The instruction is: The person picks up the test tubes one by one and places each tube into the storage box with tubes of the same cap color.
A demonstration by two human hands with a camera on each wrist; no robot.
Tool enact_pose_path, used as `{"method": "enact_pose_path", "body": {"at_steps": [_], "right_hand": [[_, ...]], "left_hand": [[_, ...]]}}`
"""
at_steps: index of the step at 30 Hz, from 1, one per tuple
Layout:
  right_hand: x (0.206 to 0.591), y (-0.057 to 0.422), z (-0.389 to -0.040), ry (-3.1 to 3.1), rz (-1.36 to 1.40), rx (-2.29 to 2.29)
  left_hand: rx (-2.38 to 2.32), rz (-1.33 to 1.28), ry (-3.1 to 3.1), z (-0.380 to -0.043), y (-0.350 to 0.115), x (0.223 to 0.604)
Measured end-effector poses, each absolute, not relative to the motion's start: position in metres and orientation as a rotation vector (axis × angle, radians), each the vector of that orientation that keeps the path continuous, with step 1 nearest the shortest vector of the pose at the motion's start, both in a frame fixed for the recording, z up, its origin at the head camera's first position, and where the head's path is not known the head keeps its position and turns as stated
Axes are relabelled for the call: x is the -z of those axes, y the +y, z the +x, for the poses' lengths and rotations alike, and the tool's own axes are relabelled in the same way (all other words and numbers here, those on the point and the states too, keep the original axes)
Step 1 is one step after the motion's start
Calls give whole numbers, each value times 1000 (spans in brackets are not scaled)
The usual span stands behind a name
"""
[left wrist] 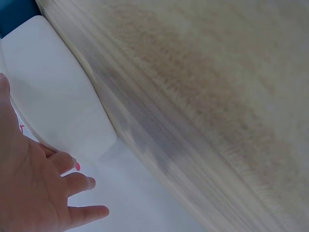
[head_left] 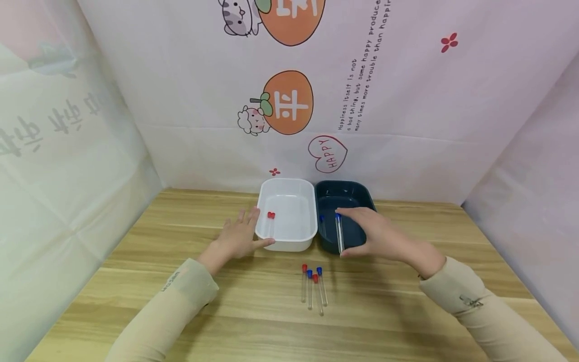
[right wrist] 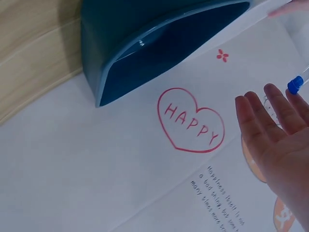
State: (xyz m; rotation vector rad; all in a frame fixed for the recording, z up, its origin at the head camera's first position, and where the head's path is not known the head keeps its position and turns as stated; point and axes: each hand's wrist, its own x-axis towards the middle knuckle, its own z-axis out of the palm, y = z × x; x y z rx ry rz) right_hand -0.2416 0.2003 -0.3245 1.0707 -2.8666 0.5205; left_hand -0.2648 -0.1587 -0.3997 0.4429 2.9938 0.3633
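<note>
My right hand [head_left: 377,234] pinches a clear test tube [head_left: 340,235] lengthwise over the navy tray [head_left: 346,187], finger at its blue cap and thumb at its lower end. In the right wrist view, the blue cap [right wrist: 295,85] shows at a fingertip. Another blue-capped tube [head_left: 322,220] lies inside the navy tray. My left hand [head_left: 236,237], fingers spread, rests at the left side of the white tray [head_left: 289,245]. Inside that tray are red-capped tubes [head_left: 271,215], their clear bodies faint against the white.
In front of the trays, several capped tubes lie on the wooden table [head_left: 217,311]: two red-capped [head_left: 304,286] and two blue-capped [head_left: 309,291]. The trays stand side by side near the back, close to a printed cloth [head_left: 203,156]. More cloth hangs at both sides.
</note>
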Motion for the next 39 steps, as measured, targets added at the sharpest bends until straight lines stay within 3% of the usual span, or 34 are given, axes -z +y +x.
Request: {"method": "enact_pose_path", "body": {"at_steps": [15,39], "right_hand": [[333,216,-275,-2956,910,-524],[348,217,-310,-3012,922,-402]], "left_hand": [[-329,437,2991,-266,-158,400],[-353,439,2996,-263,-157,398]]}}
